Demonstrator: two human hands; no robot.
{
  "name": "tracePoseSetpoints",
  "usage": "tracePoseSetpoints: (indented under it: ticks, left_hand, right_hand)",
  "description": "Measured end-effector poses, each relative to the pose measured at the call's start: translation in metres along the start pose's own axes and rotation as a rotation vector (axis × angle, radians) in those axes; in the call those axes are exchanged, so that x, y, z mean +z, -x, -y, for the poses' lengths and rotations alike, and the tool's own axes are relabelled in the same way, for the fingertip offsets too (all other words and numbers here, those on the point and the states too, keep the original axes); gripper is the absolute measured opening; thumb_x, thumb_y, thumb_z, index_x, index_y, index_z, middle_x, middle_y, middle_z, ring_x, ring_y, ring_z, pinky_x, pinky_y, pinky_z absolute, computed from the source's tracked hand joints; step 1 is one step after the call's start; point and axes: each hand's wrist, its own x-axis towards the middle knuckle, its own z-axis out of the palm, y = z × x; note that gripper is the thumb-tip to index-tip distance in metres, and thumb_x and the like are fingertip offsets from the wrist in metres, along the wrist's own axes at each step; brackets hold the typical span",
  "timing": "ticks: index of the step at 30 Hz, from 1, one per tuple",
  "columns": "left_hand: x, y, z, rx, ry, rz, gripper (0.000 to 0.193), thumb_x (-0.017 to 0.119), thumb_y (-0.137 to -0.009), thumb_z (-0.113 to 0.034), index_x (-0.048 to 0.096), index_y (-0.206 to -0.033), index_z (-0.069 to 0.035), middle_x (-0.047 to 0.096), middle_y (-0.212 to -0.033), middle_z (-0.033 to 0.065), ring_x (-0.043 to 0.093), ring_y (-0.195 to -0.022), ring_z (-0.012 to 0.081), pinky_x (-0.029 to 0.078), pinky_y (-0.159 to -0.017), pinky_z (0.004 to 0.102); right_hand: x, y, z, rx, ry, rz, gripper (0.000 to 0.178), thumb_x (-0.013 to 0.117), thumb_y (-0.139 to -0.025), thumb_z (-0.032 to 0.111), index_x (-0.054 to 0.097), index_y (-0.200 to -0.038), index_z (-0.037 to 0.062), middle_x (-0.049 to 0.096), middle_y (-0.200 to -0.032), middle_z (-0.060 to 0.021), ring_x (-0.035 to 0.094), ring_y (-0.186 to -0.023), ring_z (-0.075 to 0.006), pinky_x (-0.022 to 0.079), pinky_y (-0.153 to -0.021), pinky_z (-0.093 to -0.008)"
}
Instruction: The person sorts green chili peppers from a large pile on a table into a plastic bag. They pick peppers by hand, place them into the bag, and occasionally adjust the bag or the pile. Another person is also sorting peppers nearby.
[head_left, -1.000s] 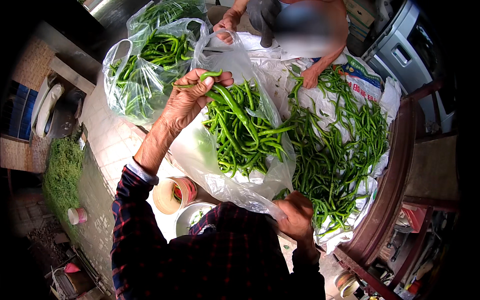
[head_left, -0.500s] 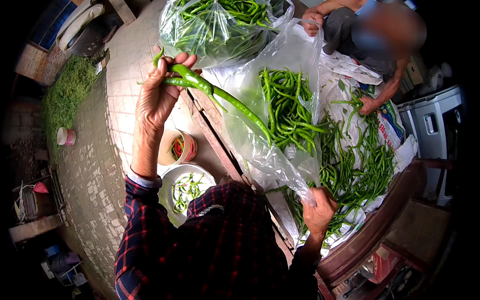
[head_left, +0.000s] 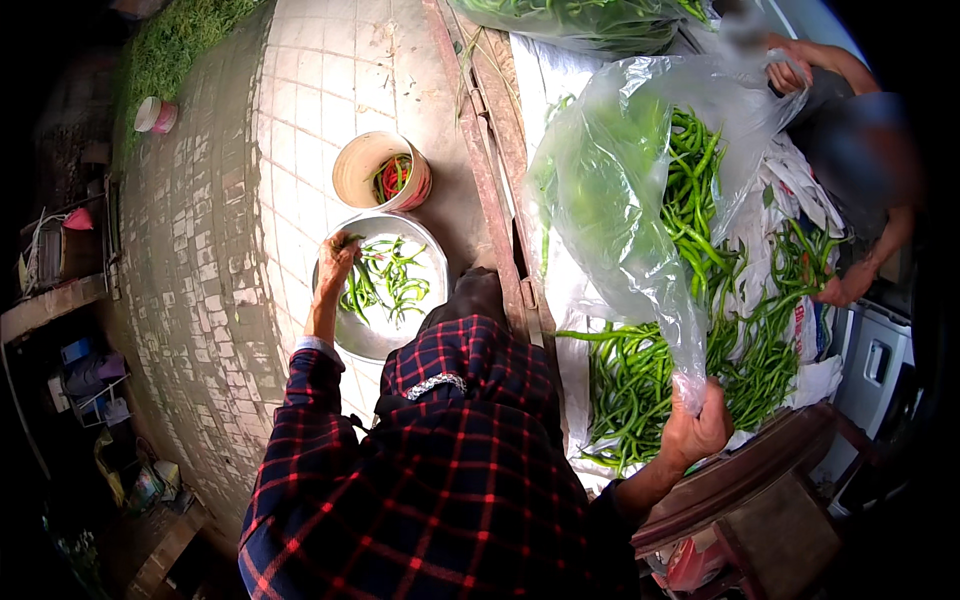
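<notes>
My left hand is over the left rim of a metal basin, its fingers closed on green chili peppers whose ends show at the fingertips. Several green peppers lie loose in the basin. On the right, my right hand grips the gathered edge of a clear plastic bag. Long green peppers fill part of that bag, seen through its mouth. Beneath and beside it, a pile of green peppers spreads over white sheeting.
A bucket with red and green peppers stands beyond the basin. Another full bag lies at the top. At the right a co-worker's hand holds the bag's far side; the other hand is at the pile. A wooden edge runs between.
My left hand has swung down from above the bag to the basin, carrying the peppers. My right hand keeps its grip on the bag. The view has shifted left.
</notes>
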Motion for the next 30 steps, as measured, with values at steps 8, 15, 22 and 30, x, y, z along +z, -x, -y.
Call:
tracePoseSetpoints:
  ticks: [8,15,22,30]
  left_hand:
    - [0.022,0.038,0.134,-0.22,-0.726,0.16,0.045,0.084,-0.058,-0.019,0.069,-0.098,-0.004,0.07,-0.088,0.0138,0.067,-0.079,0.0251,0.052,-0.074,0.0349]
    - [0.07,0.015,0.045,0.157,-0.748,0.285,0.022,0.068,-0.075,-0.022,0.068,-0.079,-0.001,0.064,-0.069,0.0196,0.066,-0.068,0.0327,0.051,-0.063,0.0401]
    - [0.209,0.09,-0.154,0.799,-0.477,0.954,0.015,0.061,-0.085,-0.014,0.063,-0.091,0.0,0.063,-0.083,0.0168,0.062,-0.075,0.0362,0.05,-0.067,0.0423]
    - [0.212,0.204,-0.331,1.34,0.06,1.023,0.016,0.071,-0.08,-0.008,0.063,-0.091,0.001,0.063,-0.081,0.0109,0.064,-0.067,0.0258,0.051,-0.057,0.0366]
  right_hand:
    - [-0.005,0.001,-0.002,-0.009,-0.033,0.009,0.015,0.074,-0.072,0.004,0.062,-0.081,-0.0003,0.057,-0.068,-0.0112,0.054,-0.057,-0.027,0.042,-0.053,-0.0337]
    - [-0.014,-0.01,-0.012,-0.086,-0.116,-0.001,0.022,0.07,-0.063,-0.004,0.062,-0.083,-0.0014,0.057,-0.067,-0.0116,0.054,-0.056,-0.0279,0.042,-0.052,-0.0347]
    - [-0.009,-0.02,-0.009,-0.138,-0.166,-0.062,0.026,0.073,-0.06,-0.006,0.063,-0.084,-0.0022,0.059,-0.067,-0.0125,0.056,-0.057,-0.0283,0.044,-0.053,-0.0345]
    - [0.012,0.002,-0.001,-0.22,-0.239,-0.036,0.028,0.066,-0.061,-0.005,0.06,-0.088,0.0021,0.052,-0.066,-0.0044,0.054,-0.057,-0.0227,0.04,-0.054,-0.037]
